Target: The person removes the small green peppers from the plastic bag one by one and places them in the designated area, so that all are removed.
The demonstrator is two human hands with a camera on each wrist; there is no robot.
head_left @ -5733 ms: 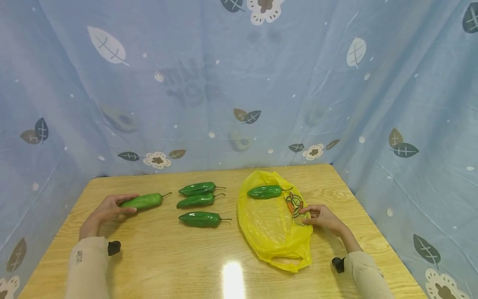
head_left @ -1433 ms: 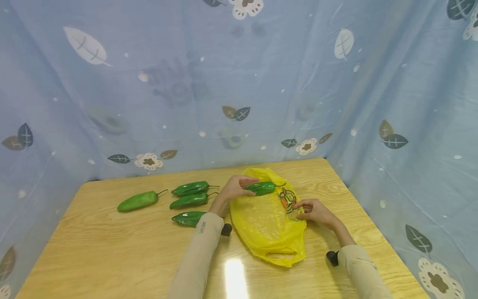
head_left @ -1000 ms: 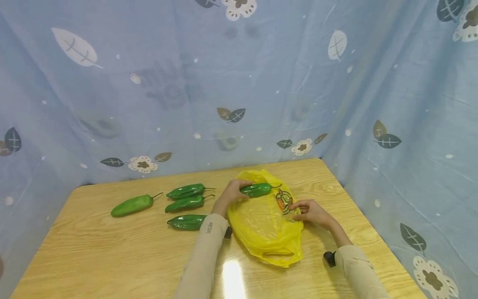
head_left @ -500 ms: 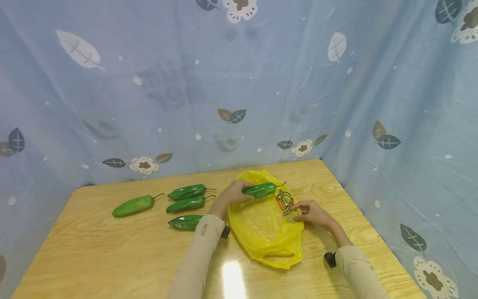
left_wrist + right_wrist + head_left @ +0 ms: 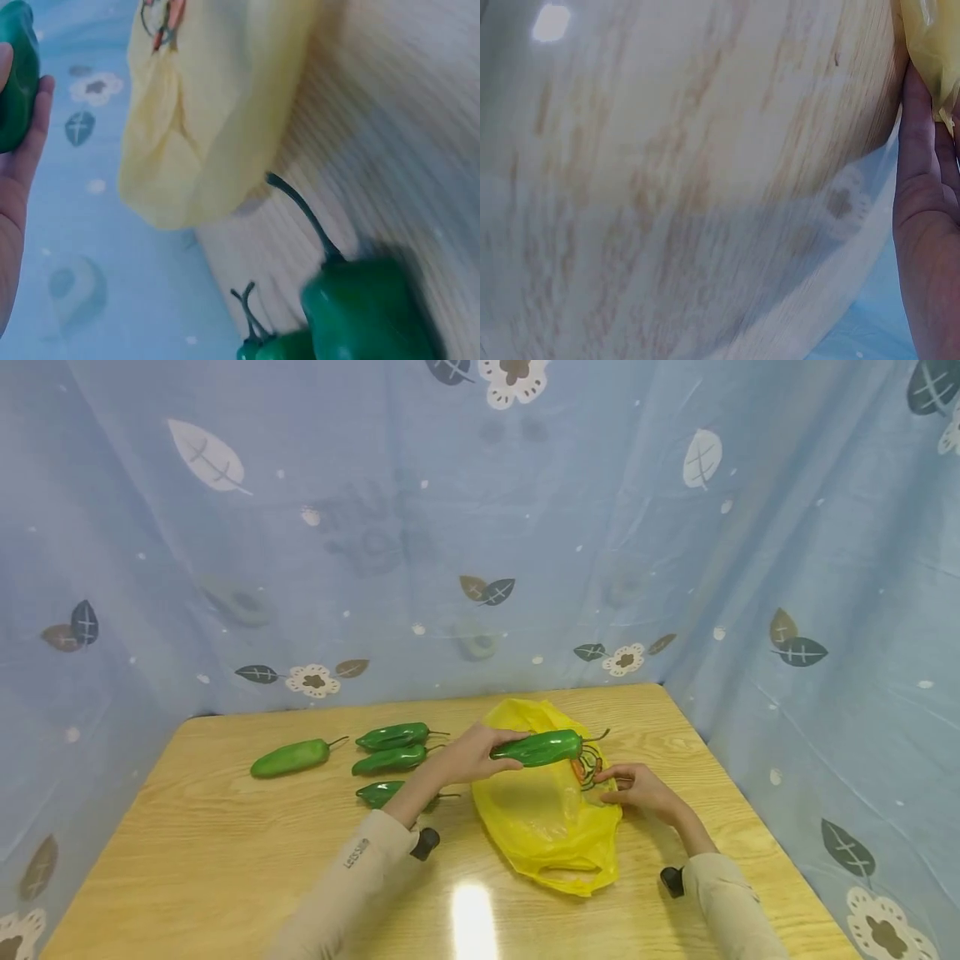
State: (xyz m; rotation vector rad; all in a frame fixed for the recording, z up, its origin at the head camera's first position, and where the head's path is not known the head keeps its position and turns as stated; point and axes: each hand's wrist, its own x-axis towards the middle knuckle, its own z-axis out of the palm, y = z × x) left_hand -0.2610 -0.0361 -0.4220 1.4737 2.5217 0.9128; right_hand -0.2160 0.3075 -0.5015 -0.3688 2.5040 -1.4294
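My left hand [image 5: 468, 755] grips the blunt end of a glossy green pepper [image 5: 546, 747], its thin stem pointing right. The pepper is held over the upper part of a yellow plastic bag [image 5: 525, 802], and in the left wrist view the same pepper [image 5: 16, 82] appears at the left edge, well above the table. At the bag's right side, my right hand [image 5: 643, 788] pinches the plastic beside the printed vegetable picture. The right wrist view shows that hand [image 5: 924, 199] with the yellow plastic [image 5: 934, 41] at its fingers.
Two dark green peppers, one behind [image 5: 392, 736] the other [image 5: 388, 760], lie left of the bag. A third pepper [image 5: 378, 792] is partly hidden by my left forearm. Farther left is a lighter green pepper [image 5: 292, 757]. A blue curtain [image 5: 360, 527] surrounds the wooden table [image 5: 225, 860].
My left hand has left the lighter pepper, come across to the bag, taken hold of the pepper lying there and raised it. The right hand has stayed at the bag's side.
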